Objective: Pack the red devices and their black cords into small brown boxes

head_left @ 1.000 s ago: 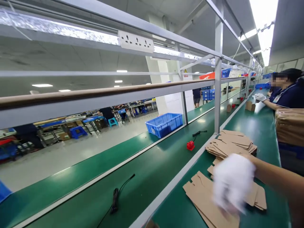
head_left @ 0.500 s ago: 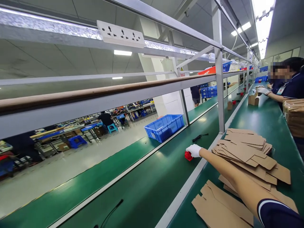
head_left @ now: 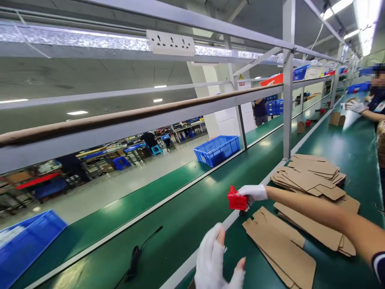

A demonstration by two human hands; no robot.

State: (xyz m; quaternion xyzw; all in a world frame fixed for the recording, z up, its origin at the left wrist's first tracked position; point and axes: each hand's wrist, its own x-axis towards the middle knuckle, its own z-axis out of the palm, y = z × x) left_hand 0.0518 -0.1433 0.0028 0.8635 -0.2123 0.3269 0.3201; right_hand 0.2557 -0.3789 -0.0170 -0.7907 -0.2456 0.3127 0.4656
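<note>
My right hand (head_left: 253,194), in a white glove, is closed around a red plastic part (head_left: 236,199) above the metal divider strip. The part's exact kind does not show. Lower down, my left hand (head_left: 214,261) is raised with its fingers apart and nothing in it; its glove leaves some fingertips bare. Flat brown cardboard box blanks (head_left: 282,249) lie on the green work surface under and beside my right forearm. A further pile of cardboard blanks (head_left: 309,172) lies behind that arm.
A coiled black cable (head_left: 134,261) lies on the green conveyor belt (head_left: 168,257). Blue crates stand along the far side, one blue crate (head_left: 216,154) in the middle and another (head_left: 33,245) at left. A metal post (head_left: 288,100) rises ahead. A co-worker's gloved hand (head_left: 356,106) is at far right.
My right hand has lifted the red part off the belt and brought it nearer. My left hand has come into view from below. The camera has turned left.
</note>
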